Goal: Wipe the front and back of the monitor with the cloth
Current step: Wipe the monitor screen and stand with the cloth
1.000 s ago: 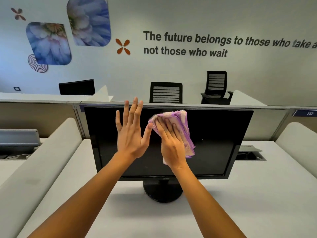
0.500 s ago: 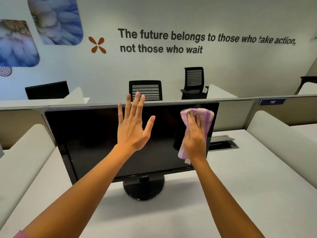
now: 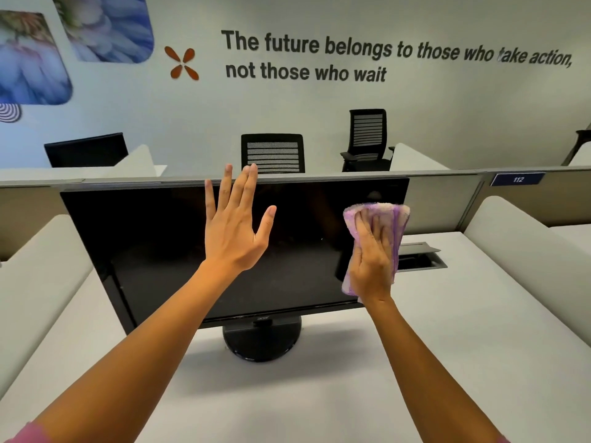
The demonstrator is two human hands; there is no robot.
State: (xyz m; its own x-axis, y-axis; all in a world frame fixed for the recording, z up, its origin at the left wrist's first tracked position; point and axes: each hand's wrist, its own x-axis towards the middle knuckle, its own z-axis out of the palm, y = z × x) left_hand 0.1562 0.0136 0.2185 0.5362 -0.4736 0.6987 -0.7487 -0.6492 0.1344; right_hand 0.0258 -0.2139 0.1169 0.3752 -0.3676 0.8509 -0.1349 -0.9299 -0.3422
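Observation:
A black monitor (image 3: pixel 153 238) stands on a round base on the white desk, its dark screen facing me. My left hand (image 3: pixel 235 228) is raised flat with fingers spread in front of the screen's upper middle. Whether it touches the glass cannot be told. My right hand (image 3: pixel 372 263) presses a folded purple and white cloth (image 3: pixel 396 219) flat against the screen's right edge with straight fingers. The cloth sticks out above and to the right of the fingers. The monitor's back is hidden.
The white desk (image 3: pixel 447 346) spreads around the monitor's base. White padded dividers (image 3: pixel 524 251) flank it on both sides. A cable hatch (image 3: pixel 419 255) sits open behind the right edge. Black office chairs (image 3: pixel 273 153) and another monitor (image 3: pixel 86 150) stand beyond the partition.
My right hand slid the cloth from the screen's middle to its right edge, then down a little. My left hand stayed raised near the upper middle. My view shifted to the right.

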